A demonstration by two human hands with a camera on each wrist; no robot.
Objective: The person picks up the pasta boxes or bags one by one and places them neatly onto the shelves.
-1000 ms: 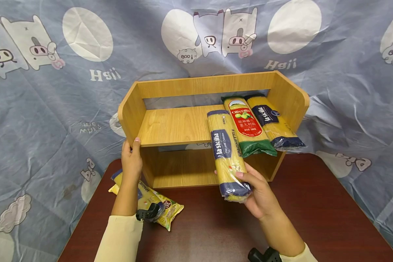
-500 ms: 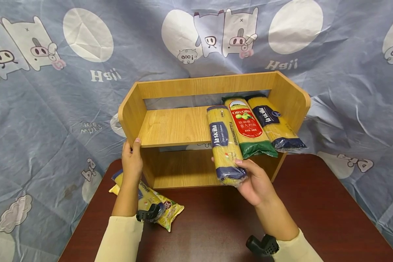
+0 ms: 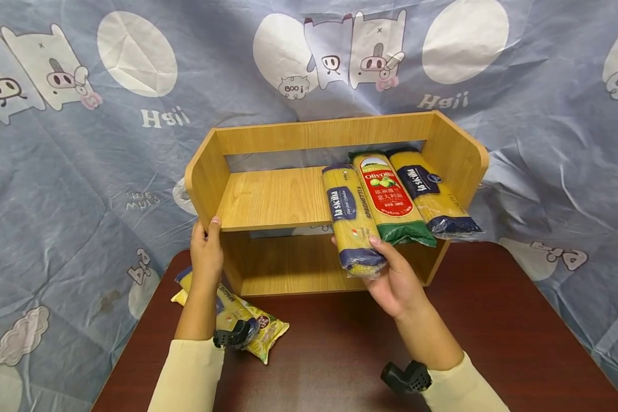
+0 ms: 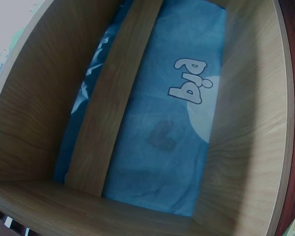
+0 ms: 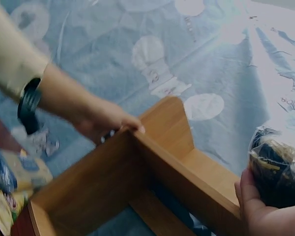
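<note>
My right hand (image 3: 397,286) grips the lower end of a la sicilia spaghetti packet (image 3: 351,214), clear with blue bands. The packet lies tilted over the upper board's front edge, its far end on or just above the board; I cannot tell which. Right of it are a green and red OlivOilla spaghetti packet (image 3: 388,189) and another la sicilia packet (image 3: 426,189). My left hand (image 3: 206,252) holds the left side of the wooden shelf (image 3: 273,197), thumb at the upper board's front corner. The right wrist view shows that same left hand (image 5: 101,120) on the shelf and the held packet's blurred end (image 5: 278,162).
On the dark red table (image 3: 319,355), partly behind the left forearm, a spaghetti packet (image 3: 232,312) lies over a yellow bag (image 3: 273,332). The shelf's lower compartment (image 3: 283,263) opens toward me. A printed blue-grey cloth (image 3: 237,74) hangs behind.
My right hand has moved forward and slightly left with the spaghetti packet, taking it farther over the upper board, alongside the OlivOilla packet. The left hand has stayed on the shelf.
</note>
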